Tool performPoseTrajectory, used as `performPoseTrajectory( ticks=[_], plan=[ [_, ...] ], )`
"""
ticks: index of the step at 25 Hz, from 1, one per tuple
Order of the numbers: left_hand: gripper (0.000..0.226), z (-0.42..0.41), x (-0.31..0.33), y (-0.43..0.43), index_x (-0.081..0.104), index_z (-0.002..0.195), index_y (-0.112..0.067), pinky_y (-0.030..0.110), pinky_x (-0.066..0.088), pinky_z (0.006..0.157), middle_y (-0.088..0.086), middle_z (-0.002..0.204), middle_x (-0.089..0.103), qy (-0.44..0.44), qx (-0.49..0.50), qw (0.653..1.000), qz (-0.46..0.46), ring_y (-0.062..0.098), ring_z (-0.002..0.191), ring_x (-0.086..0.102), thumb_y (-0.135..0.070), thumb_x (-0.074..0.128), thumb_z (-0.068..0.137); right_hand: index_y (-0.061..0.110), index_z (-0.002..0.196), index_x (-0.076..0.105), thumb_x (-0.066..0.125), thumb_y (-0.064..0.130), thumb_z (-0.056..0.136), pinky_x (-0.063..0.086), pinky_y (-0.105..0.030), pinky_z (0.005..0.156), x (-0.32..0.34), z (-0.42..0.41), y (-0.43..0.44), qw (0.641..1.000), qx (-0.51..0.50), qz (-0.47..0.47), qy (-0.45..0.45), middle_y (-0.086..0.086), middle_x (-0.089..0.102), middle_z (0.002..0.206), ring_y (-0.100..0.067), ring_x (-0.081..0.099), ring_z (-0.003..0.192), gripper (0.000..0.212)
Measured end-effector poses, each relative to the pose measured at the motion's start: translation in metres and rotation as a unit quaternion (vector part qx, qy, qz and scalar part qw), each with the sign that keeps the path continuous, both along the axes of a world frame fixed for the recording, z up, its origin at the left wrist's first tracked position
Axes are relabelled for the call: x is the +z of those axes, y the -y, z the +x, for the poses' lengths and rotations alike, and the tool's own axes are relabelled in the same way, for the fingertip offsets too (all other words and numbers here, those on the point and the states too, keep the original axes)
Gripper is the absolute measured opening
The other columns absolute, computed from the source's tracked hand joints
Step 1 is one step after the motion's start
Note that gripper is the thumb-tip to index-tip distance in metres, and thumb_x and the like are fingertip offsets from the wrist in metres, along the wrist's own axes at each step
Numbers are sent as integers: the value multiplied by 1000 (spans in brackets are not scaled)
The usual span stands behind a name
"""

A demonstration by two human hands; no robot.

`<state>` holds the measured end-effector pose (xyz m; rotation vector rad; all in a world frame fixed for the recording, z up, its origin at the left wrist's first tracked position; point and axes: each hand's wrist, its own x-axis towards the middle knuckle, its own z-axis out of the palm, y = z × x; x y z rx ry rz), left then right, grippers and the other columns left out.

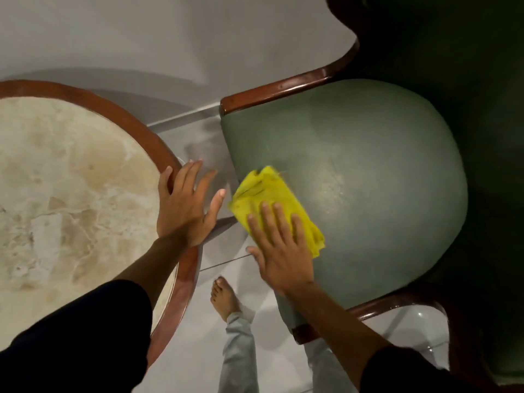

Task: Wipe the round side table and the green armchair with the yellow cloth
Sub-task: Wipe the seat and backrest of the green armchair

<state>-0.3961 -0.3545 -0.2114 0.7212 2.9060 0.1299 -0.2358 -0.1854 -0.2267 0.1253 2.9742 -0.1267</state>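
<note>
The green armchair [368,171] fills the right side, its rounded seat cushion lit and its back in shadow. A folded yellow cloth [266,191] lies on the seat's left front edge. My right hand [280,251] presses flat on the cloth's near part, fingers spread. The round side table [71,180] has a pale marble top and a brown wooden rim, at the left. My left hand [184,205] rests open on the table's right rim, fingers reaching past the edge and holding nothing.
Curved brown wooden arms [283,86] frame the chair's seat at the back and at the front right. Between table and chair is a narrow strip of pale tiled floor [226,265] where my bare foot [224,296] stands. A grey wall runs behind.
</note>
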Motion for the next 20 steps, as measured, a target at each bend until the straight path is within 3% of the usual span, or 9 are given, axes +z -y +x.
performPoseTrajectory(
  ticks=[2, 4, 6, 8, 10, 13, 16, 18, 20],
  plan=[
    [54, 0, 2, -1, 47, 136, -23, 45, 15, 120, 5, 147, 48, -9, 7, 1000, 9, 22, 141, 38, -53, 22, 99, 23, 153, 28, 40, 42, 100, 15, -53, 120, 4, -16, -2, 994, 106, -10, 3, -9, 26, 162, -32, 19, 151, 58],
    [55, -3, 0, 1, 44, 139, -22, 44, 15, 120, 5, 147, 49, -3, 11, 1000, 18, 22, 141, 39, -53, 22, 100, 26, 152, 29, 37, 39, 100, 16, -53, 118, 2, -61, -31, 996, 89, -20, -25, -10, 27, 161, -32, 21, 150, 54],
    [56, -3, -2, 1, 42, 140, -22, 43, 14, 121, 5, 148, 48, 1, 8, 1000, 22, 22, 142, 38, -55, 22, 99, 29, 153, 26, 27, 45, 101, 15, -53, 119, -3, -123, -75, 999, -34, -1, -33, -11, 23, 162, -33, 20, 150, 55],
    [59, -4, -3, -1, 43, 140, -23, 44, 13, 121, 5, 150, 47, -3, 6, 1000, 27, 23, 142, 37, -57, 21, 99, 30, 154, 21, 21, 48, 100, 11, -56, 122, 3, -181, -128, 979, -201, -26, -8, -11, 16, 164, -32, 12, 152, 57],
    [60, -3, -3, -1, 45, 140, -21, 45, 15, 121, 5, 150, 47, -7, 13, 999, 29, 23, 143, 38, -58, 20, 99, 30, 154, 20, 20, 49, 100, 6, -58, 122, 5, -204, -142, 960, -272, -65, 15, -9, 12, 165, -31, 6, 153, 58],
    [62, -1, 1, 3, 42, 142, -19, 48, 16, 122, 6, 151, 46, -1, 14, 999, 40, 23, 144, 36, -57, 18, 99, 28, 155, 18, 20, 49, 100, 7, -56, 122, 1, -169, -73, 983, -183, -22, -11, -10, 14, 165, -33, 9, 152, 59],
    [61, 1, 3, 1, 36, 146, -17, 49, 18, 122, 7, 151, 46, -4, 10, 998, 65, 23, 143, 37, -54, 19, 100, 23, 154, 24, 33, 44, 100, 11, -59, 121, -2, -71, -1, 1000, 15, 9, -12, -11, 20, 164, -35, 15, 151, 58],
    [59, 1, 0, 2, 36, 145, -17, 49, 20, 121, 7, 148, 49, -23, 2, 997, 69, 23, 140, 40, -52, 23, 101, 20, 153, 28, 43, 36, 98, 4, -56, 122, -2, 15, 20, 989, 138, 44, 37, -7, 20, 164, -31, 16, 152, 59],
    [58, 1, -4, 4, 37, 145, -17, 48, 20, 121, 8, 147, 49, -31, -9, 998, 52, 23, 139, 40, -52, 24, 101, 25, 154, 23, 41, 37, 99, 4, -52, 122, -1, 87, 8, 990, 122, 45, 59, -3, 21, 164, -26, 16, 152, 59]
  ],
)
